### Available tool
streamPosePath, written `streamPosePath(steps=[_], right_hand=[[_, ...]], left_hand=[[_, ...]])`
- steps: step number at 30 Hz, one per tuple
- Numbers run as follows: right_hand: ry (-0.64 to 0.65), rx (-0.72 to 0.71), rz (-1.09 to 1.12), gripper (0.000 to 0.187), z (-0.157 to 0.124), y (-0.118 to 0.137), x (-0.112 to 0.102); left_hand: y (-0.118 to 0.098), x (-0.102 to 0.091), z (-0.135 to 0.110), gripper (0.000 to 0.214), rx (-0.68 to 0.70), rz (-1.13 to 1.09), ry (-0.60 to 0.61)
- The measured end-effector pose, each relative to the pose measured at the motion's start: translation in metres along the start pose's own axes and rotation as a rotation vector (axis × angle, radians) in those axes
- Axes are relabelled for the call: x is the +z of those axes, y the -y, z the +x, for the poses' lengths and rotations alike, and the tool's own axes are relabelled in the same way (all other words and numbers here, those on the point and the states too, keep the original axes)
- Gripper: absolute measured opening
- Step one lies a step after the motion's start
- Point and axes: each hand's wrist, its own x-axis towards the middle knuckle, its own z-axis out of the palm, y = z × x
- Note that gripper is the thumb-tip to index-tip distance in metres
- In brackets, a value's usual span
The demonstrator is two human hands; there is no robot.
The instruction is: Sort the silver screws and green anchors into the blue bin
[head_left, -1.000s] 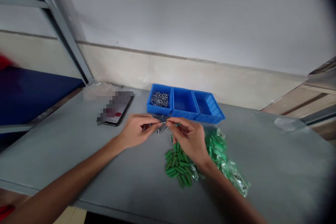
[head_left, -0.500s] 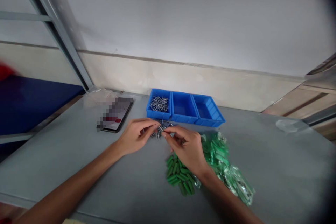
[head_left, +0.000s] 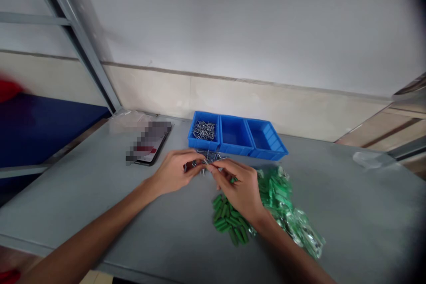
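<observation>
My left hand [head_left: 176, 171] is closed in a pinch, its fingertips meeting those of my right hand [head_left: 239, 182]. A thin silver screw [head_left: 205, 161] shows between the two pinches; the fingers cover most of it. Just behind and beneath the fingertips lies a loose pile of silver screws [head_left: 213, 155] on the grey table [head_left: 149, 235]. Green plastic wall plugs [head_left: 229, 219] are heaped below my right hand, which partly hides them. Clear bags with green contents [head_left: 281, 191] lie to the right of that hand, partly behind the wrist.
A blue three-part bin [head_left: 236, 148] stands at the back; its left compartment holds many screws [head_left: 204, 130]. A phone [head_left: 153, 146] lies left of it, near a clear plastic bag [head_left: 124, 120]. Another clear plastic piece [head_left: 366, 159] rests at the right. A metal frame [head_left: 89, 60] rises at the left.
My fingertips have come closer together over the screw pile. The whole view has shifted slightly; the bin, phone and plugs keep their places on the table.
</observation>
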Motion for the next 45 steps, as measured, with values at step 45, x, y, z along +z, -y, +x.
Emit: streamPosePath(steps=[45], right_hand=[[0.466,0.129,-0.307,0.012,0.025,-0.016,-0.037]], left_hand=[[0.009,-0.009,0.002,0.02,0.064,0.263,-0.009]])
